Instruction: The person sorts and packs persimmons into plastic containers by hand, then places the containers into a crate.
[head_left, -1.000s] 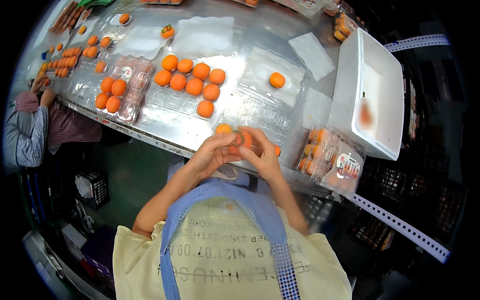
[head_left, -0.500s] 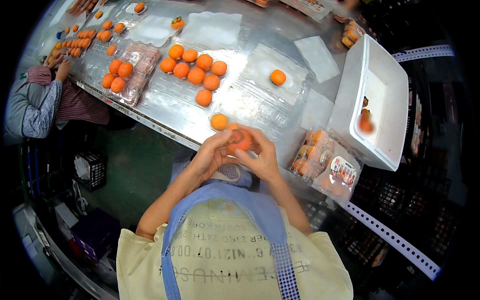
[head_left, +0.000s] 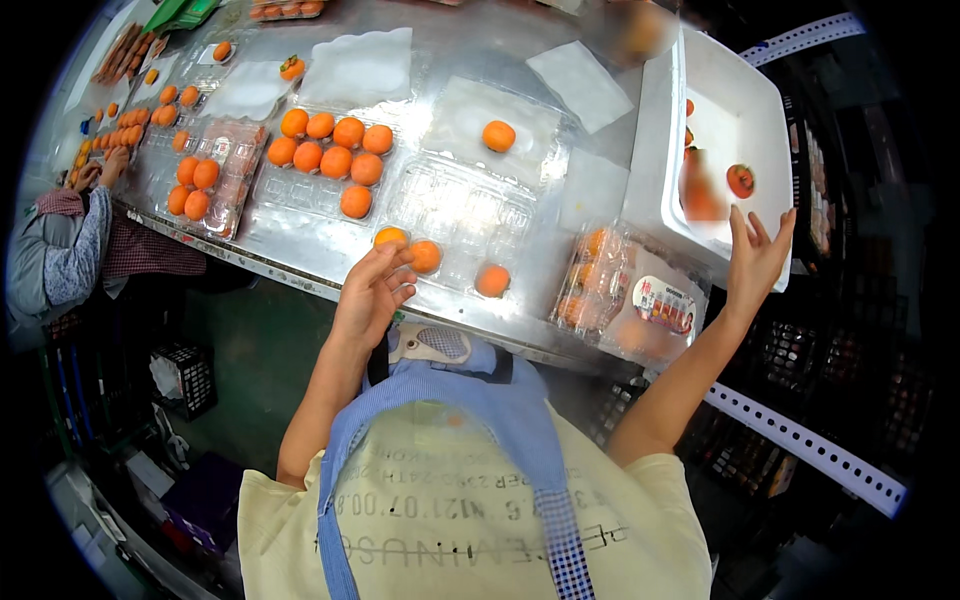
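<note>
The left hand point(head_left: 372, 296) rested open beside three orange fruits point(head_left: 425, 256) in a mostly unfilled clear tray point(head_left: 455, 205), while the right hand point(head_left: 755, 255), spread empty, reached toward the white box point(head_left: 735, 120).

Pale yellow T-shirt, blue apron straps

Left hand point(head_left: 372, 296) seen open, fingertips laid beside orange fruit point(head_left: 390, 238) on clear plastic tray point(head_left: 460, 215). Right hand point(head_left: 755, 258) seen spread, empty, at near edge of white foam box point(head_left: 735, 120), right of tray.
</note>
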